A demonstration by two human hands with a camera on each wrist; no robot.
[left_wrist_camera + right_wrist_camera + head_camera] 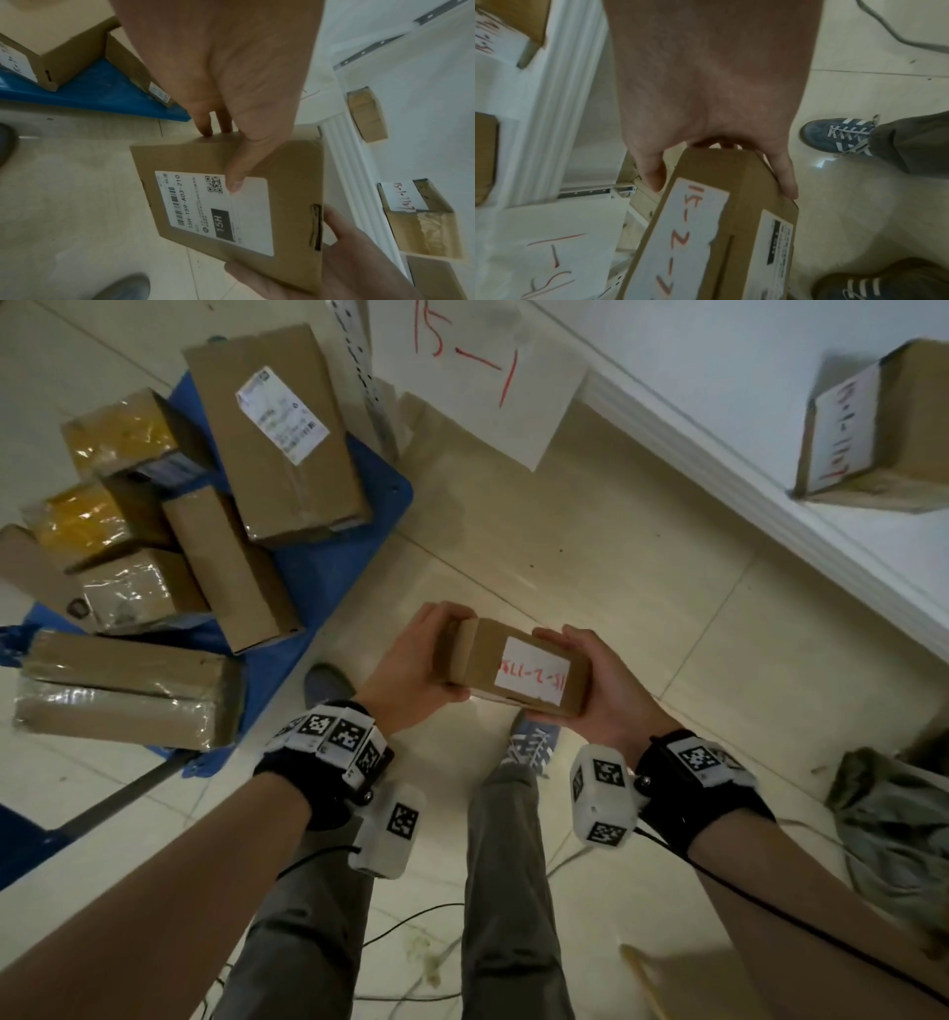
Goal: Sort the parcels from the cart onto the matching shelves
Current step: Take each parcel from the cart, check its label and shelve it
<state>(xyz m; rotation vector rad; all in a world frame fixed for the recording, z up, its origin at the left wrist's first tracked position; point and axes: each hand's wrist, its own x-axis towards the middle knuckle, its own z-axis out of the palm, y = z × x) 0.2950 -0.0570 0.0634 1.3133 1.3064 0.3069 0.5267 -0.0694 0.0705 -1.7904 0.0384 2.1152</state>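
A small flat cardboard parcel [513, 667] hangs in front of me, held by both hands. Its top bears a white sticker with red handwriting, and its other face carries a printed "15H" label [213, 211]. My left hand [411, 660] grips its left end, thumb on the printed label [236, 182]. My right hand [601, 680] grips the right end, fingers curled round the edges [721, 146]. The blue cart [328, 567] at the left carries several more parcels [277, 433]. A white shelf [719, 469] runs along the right, with a paper sign [472, 367] marked "15-1".
A labelled box [878, 428] sits on the shelf at the upper right; more boxes [416, 219] show on it in the left wrist view. My feet [529, 742] stand on the tiled floor below the parcel. Cables trail near my legs, and a grey bag [893, 819] lies at the right.
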